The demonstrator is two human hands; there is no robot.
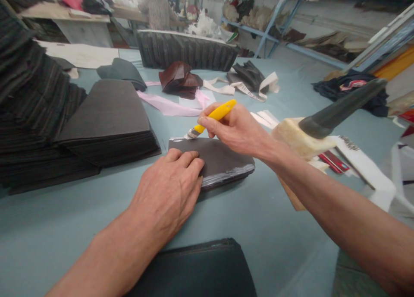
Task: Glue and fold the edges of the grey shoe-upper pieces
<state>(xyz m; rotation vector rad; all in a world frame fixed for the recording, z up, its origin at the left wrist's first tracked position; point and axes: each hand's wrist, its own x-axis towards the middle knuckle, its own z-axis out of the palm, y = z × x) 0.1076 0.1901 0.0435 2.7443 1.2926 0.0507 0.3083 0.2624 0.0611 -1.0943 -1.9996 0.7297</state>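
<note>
My right hand (231, 128) grips a paintbrush (221, 110) with a yellow handle. Its bristles, whitened, touch the far left edge of a small stack of dark sheets (223, 156). White, wet-looking smears run along that edge and along the stack's near right edge. Flat on top of the stack lies my left hand (173, 180), fingers stretched out and pressing down, with nothing held. The thumb is hidden beneath it. Close to my right forearm is a pale container (293, 137) with a thick black handle (343, 109) slanting up from it.
Tall piles of dark sheets (103, 111) stand at the left. Another dark stack (194, 271) lies at the near edge. Behind are a brown folded bundle (179, 79), pink strips (168, 105) and a long black row of pieces (187, 51). A person (157, 12) is in the background.
</note>
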